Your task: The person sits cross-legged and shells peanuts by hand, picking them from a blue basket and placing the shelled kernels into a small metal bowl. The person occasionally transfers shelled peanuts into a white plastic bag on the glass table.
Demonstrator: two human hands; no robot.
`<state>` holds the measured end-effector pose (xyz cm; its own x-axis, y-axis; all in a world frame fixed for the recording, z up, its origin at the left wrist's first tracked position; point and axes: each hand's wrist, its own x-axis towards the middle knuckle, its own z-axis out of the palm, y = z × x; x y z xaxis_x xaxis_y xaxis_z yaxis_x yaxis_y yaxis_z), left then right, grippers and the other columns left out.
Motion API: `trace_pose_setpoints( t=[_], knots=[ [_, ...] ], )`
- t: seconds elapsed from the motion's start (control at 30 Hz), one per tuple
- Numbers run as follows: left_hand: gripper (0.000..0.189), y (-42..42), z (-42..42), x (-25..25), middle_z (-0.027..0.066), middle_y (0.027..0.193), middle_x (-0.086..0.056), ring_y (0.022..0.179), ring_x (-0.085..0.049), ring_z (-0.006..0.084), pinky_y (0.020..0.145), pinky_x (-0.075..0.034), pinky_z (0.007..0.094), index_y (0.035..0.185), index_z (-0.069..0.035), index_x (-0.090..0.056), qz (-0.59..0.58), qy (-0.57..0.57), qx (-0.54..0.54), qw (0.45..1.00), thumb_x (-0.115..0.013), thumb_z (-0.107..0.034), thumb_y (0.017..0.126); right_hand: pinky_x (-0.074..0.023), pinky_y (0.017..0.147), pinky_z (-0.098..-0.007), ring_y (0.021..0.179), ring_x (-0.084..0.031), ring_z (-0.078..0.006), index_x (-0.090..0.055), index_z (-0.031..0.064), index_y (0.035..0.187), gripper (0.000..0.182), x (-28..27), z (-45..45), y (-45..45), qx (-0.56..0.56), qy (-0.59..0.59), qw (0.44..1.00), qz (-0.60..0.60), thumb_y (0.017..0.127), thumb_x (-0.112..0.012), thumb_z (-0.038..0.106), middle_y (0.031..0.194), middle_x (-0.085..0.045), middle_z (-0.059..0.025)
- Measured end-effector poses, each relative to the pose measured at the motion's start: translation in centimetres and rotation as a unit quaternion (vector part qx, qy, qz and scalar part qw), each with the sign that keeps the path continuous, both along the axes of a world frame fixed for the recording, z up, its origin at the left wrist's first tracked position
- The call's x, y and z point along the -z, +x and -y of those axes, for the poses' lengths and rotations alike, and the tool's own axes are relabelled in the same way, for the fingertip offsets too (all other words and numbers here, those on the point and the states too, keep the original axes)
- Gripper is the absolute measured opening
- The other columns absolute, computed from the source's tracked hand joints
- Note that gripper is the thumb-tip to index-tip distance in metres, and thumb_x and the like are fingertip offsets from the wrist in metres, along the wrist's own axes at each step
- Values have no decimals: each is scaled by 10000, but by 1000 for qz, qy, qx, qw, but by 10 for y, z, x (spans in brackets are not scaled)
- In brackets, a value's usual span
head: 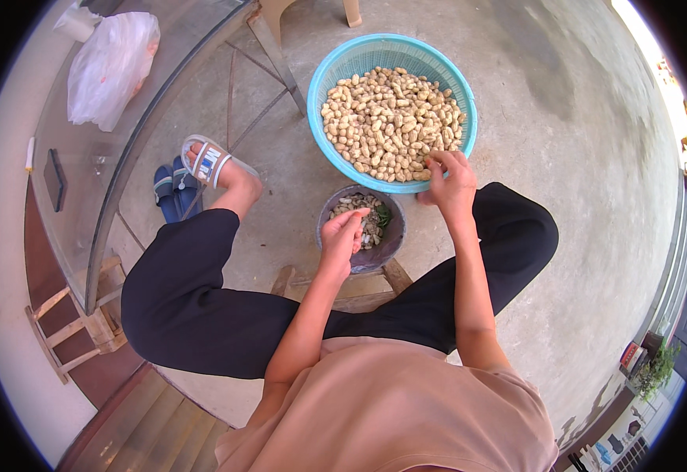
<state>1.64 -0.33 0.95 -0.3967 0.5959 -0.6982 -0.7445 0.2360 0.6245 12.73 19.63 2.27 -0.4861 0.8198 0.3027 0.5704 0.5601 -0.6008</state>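
A turquoise plastic basket (pixel 318 141) on the concrete floor holds a large heap of unshelled peanuts (pixel 388 121). My right hand (pixel 452 183) is at the basket's near right rim, its thumb and fingertips at the peanuts; whether it grips one cannot be told. Nearer to me stands a small bucket with a dark plastic liner (pixel 398 239), with shells, pale bits and green leaves inside. Over its left part is my left hand (pixel 343 239), fingers curled in and thumb against the forefinger; whether something small is between them is hidden.
On the left, a glass-topped table (pixel 137 112) bears a white plastic bag (pixel 110 71) and a dark flat object (pixel 55 180). Blue slippers (pixel 172 192) lie beside my sandalled foot. A wooden stool (pixel 92 330) stands at the lower left, and a beige plastic leg (pixel 352 13) is beyond the basket.
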Motion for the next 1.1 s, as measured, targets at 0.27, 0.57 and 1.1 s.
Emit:
trace_pose_setpoints(
  t=[0.27,0.57,1.1],
  knots=[
    [243,-1,1,-2,-51,660,-447,496,-353,20,427,-289,179,1100,11,-645,3,-13,7,1000,-521,-131,948,-496,581,-375,675,-625,-269,-692,70,829,171,9,24,-23,-40,25,996,73,677,-751,124,788,-599,-76],
    [249,5,1,3,-49,649,-455,490,-365,18,421,-293,174,1096,15,-643,4,-18,20,1000,-519,-139,945,-495,587,-362,672,-633,-269,-717,101,863,212,14,14,-57,-64,18,995,74,711,-755,243,768,-614,-73],
    [234,7,0,5,-52,643,-459,485,-367,16,421,-289,174,1063,10,-656,12,-21,15,1000,-512,-123,935,-491,586,-376,671,-628,-281,-674,79,829,186,16,-64,-56,0,80,995,66,742,-733,232,787,-624,-83]
  ],
)
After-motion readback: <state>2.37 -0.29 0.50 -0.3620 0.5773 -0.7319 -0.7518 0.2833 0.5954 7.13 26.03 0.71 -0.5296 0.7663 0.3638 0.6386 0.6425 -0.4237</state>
